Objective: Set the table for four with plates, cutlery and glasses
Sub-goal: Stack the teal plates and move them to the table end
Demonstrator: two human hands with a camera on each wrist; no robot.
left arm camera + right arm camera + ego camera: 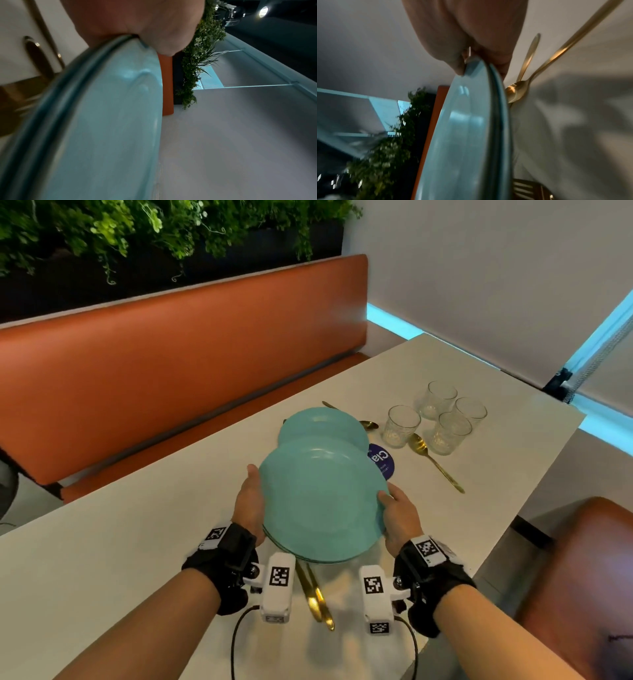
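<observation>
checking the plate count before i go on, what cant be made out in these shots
- How many plates the left hand and right hand hold: both wrist views show stacked rims, count unclear through blur.
- The gold cutlery near the table edge: head view, its upper ends are hidden by the held plates.
- The blue disc's text: head view, plates cover part.

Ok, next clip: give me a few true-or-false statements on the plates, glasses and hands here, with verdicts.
1. Both hands hold the stacked plates. True: left hand, right hand.
2. Four glasses stand grouped on the table. True.
3. The glasses are already set one per seat. False: they stand clustered together.
4. The cutlery is silver. False: it is gold.
5. Another plate lies behind the held ones. True.
</observation>
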